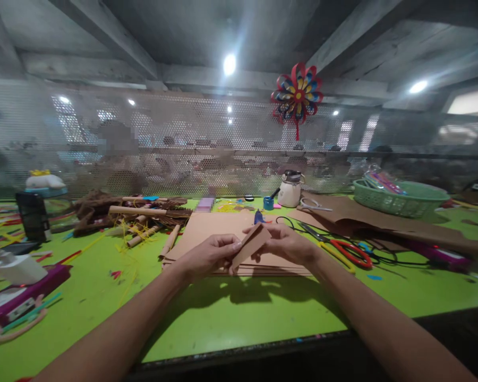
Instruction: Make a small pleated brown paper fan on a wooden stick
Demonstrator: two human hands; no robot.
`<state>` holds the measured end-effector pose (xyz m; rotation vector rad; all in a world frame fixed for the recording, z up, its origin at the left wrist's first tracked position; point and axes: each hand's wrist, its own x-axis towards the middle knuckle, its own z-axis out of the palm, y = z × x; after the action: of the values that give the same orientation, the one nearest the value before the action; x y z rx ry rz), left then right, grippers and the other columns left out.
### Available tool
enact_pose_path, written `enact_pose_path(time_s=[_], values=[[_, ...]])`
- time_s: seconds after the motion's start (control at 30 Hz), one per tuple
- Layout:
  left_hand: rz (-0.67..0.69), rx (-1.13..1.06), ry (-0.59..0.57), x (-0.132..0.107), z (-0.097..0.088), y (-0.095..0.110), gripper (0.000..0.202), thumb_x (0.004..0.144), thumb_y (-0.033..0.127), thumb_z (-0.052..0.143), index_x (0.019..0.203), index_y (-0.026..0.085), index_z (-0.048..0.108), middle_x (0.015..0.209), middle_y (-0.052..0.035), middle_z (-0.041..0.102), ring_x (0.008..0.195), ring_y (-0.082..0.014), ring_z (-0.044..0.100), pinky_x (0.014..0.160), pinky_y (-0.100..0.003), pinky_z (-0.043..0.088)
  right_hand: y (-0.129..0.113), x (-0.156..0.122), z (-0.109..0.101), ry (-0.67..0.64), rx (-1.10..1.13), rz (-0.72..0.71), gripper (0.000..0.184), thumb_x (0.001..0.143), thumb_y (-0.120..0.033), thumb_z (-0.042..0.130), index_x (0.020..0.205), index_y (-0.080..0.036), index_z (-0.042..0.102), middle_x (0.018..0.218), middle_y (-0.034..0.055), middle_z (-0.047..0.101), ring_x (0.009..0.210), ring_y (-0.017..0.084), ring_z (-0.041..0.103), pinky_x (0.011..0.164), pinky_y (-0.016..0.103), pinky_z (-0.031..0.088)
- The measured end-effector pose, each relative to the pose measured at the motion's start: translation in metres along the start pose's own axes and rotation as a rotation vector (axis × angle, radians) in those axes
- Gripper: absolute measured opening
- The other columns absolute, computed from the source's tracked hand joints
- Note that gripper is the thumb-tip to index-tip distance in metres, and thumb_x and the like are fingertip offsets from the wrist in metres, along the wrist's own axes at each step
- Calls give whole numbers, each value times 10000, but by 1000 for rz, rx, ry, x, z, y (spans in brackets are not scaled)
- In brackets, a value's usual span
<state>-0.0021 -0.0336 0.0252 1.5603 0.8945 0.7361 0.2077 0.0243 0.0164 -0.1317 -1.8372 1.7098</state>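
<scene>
Between my two hands is a small folded piece of brown kraft paper (252, 246), held at a slant above the table's front half. My left hand (219, 252) pinches its left edge with thumb and fingers. On the other side, my right hand (284, 243) grips the right end, its fingers partly behind the paper. Under both hands lies a stack of brown cardboard sheets (211, 225). A dark blue object (258, 216) stands just behind the paper, mostly hidden. Scissors with red and yellow handles (350, 253) rest right of my right hand.
Paper rolls (137, 211) and crumpled brown paper lie at left. Purple power strips (27, 297) sit on both sides. Behind are a blue jar (268, 202), a white jug (290, 190) and a green basket (402, 199). A perforated metal screen (207, 159) closes the table's back.
</scene>
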Motion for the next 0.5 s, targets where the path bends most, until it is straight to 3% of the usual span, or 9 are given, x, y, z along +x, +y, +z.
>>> enact_pose_path(time_s=[0.13, 0.27, 0.37, 0.5], values=[[-15, -94, -129, 1, 12, -6, 299, 778, 445, 537, 844, 155, 570, 679, -39, 615, 575, -119, 554, 563, -245, 400, 0, -1, 9, 11, -169, -15, 222, 718, -286, 660, 872, -125, 654, 748, 37, 586, 690, 124, 533, 679, 294, 442], [-11, -82, -144, 4, 15, -10, 325, 791, 427, 522, 853, 127, 629, 828, -93, 650, 723, -162, 591, 681, -290, 433, 0, 0, 10, 69, -256, 10, 205, 742, -319, 630, 769, -115, 623, 706, 22, 558, 659, 111, 503, 649, 267, 423], [14, -40, -14, 6, 6, -9, 277, 756, 376, 582, 877, 134, 640, 876, -80, 647, 761, -153, 576, 738, -289, 428, -1, 1, 8, 52, -298, 46, 232, 798, -347, 555, 844, -120, 580, 758, 24, 550, 678, 106, 497, 663, 258, 413], [114, 17, 223, 7, -5, -3, 293, 782, 392, 533, 895, 139, 627, 883, -69, 627, 789, -147, 555, 717, -268, 431, -2, 1, 6, -11, -568, 151, 252, 829, -368, 493, 811, -124, 552, 719, -4, 501, 638, 90, 437, 606, 217, 365]])
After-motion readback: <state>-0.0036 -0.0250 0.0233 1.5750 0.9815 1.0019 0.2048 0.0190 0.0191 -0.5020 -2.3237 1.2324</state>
